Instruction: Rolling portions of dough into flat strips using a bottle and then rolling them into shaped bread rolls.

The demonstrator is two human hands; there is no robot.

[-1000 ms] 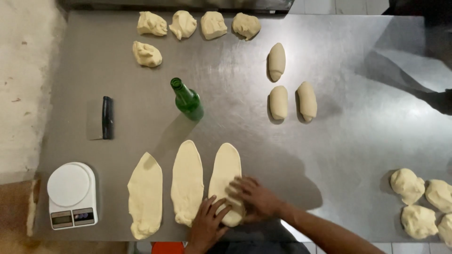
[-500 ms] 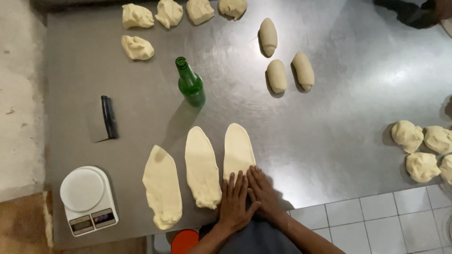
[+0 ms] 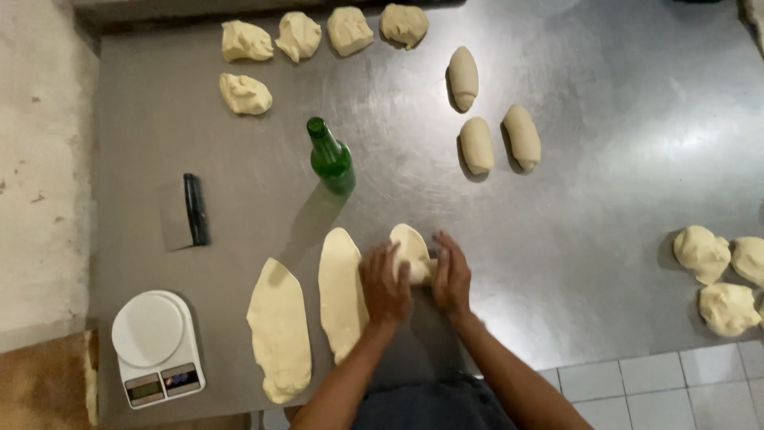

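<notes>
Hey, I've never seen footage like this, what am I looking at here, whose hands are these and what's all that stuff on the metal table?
This is one view from a camera worn on a person's head, looking down at a steel table. No machine: the left hand and right hand are the wearer's own, both pressed on a partly rolled dough piece. Beside it lie two flattened dough sheets. Further off: a green bottle, three shaped rolls, rough dough lumps, a scraper and a white scale.
</notes>
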